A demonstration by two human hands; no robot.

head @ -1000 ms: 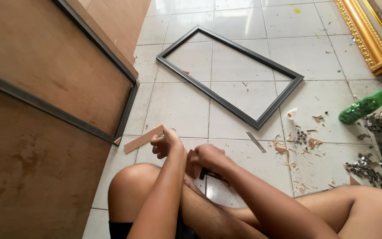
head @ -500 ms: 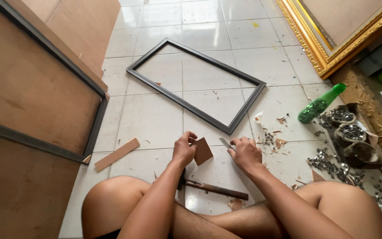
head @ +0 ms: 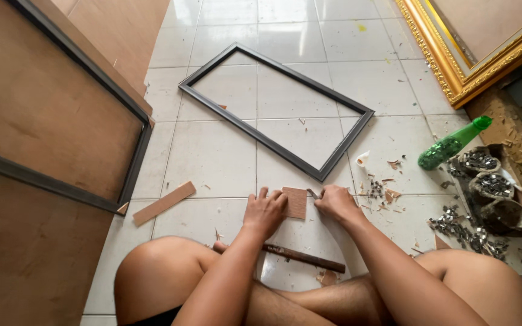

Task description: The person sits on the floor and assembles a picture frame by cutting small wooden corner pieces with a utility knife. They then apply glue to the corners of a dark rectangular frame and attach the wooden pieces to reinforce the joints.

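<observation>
Hands meet at six o'clock on the floor (head: 225,151); left hand (head: 265,211) pins a brown card (head: 295,203) flat to steady it. Right hand (head: 336,204) pinches a small blade (head: 313,194) against the card's edge; black frame (head: 357,130) lies at twelve o'clock.

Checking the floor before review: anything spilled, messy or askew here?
Yes. Small metal bits and wood chips are scattered loose over the tiles right of the right hand. A green bottle lies on its side. The empty black frame lies askew to the tile lines.
</observation>
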